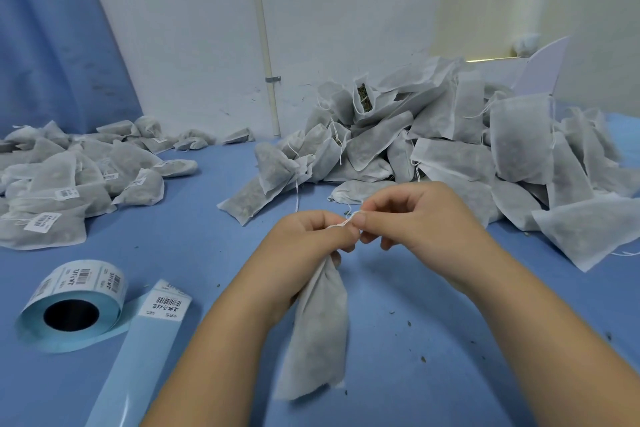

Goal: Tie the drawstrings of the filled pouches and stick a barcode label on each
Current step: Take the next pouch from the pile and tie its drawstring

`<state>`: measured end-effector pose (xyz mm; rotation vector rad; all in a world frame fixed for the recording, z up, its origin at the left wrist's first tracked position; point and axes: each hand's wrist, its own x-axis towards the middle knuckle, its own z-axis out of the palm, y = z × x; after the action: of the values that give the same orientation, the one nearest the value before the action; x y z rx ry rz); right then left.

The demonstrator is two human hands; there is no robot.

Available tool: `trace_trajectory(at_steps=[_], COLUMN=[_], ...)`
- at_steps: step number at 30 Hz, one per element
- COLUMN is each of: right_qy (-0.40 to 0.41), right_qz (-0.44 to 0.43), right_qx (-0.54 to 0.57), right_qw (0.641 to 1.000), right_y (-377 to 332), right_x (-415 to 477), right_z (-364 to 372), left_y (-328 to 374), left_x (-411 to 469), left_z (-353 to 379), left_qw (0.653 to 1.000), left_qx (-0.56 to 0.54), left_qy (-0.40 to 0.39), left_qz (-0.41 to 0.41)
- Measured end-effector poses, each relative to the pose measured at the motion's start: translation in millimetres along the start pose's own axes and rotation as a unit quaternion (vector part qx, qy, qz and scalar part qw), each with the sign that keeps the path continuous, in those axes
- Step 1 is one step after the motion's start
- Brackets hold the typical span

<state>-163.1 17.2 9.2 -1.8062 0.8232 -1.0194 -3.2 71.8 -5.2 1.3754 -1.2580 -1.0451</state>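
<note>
Pouch hangs from your left hand, neck bunched in curled fingers; whether bottom touches tabletop unclear. Your right hand pinches drawstring right at left thumb, hands touching. Step, likely: knotting string; no label seen on this pouch. Next calls for: pull knot snug, then reach left to label roll, loose strip beside it. Farther: labelled pouches left, untied pile right.
</note>
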Motion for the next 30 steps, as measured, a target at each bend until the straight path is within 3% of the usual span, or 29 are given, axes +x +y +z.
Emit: trace_trajectory(at_steps=[9,14,21,24,30], right_qy=[0.035,0.028,0.043,0.025,0.092], right_qz=[0.001,0.013,0.055,0.069,0.027], right_qx=[0.033,0.024,-0.032,-0.06,-0.138], right_qw=[0.999,0.999,0.997,0.996,0.986], right_y=[-3.2,-3.1,7.5,13.8,18.9], right_x=[-1.0,-1.5,4.0,6.0,10.3], right_z=[1.1,-1.5,-17.6,-12.4,-12.2], left_y=[-0.8,-2.7,-17.5,-22.8,-20.1], left_x=[4.4,5.6,18.6,22.6,23.2], left_z=[-3.5,-5.8,-19.3,-23.3,-21.3], left_qw=[0.987,0.989,0.981,0.981,0.988], left_qx=[-0.155,-0.139,-0.095,-0.088,-0.068], left_qy=[-0.01,-0.01,0.053,0.073,0.084], left_qz=[-0.038,-0.044,-0.16,-0.155,-0.109])
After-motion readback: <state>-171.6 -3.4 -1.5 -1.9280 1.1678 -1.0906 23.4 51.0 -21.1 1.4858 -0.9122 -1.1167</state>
